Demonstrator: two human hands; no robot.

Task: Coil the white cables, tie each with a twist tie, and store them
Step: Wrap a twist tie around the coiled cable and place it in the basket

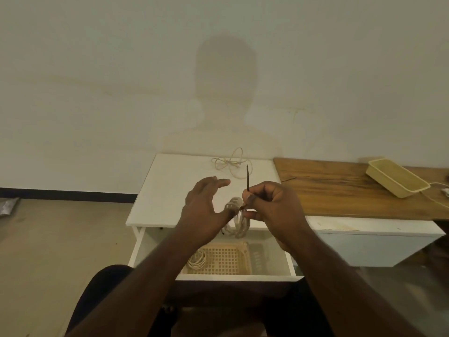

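A coiled white cable (239, 221) hangs between my hands above the front edge of the white cabinet top (170, 190). My right hand (269, 205) pinches a dark twist tie (247, 177) that wraps the coil, with one end sticking straight up. My left hand (206, 205) is beside the coil with its fingers straight and spread; the thumb side touches the coil. A loose, uncoiled white cable (230, 164) lies at the back of the cabinet top. Another coiled white cable (198, 260) lies in a tan mesh basket (226, 260) inside the open drawer (218, 277).
A wooden table (352, 190) adjoins the cabinet on the right, carrying a cream rectangular tray (396, 177) and a white cord (435, 195) at its far right. A plain wall stands behind. My knees are below the drawer front.
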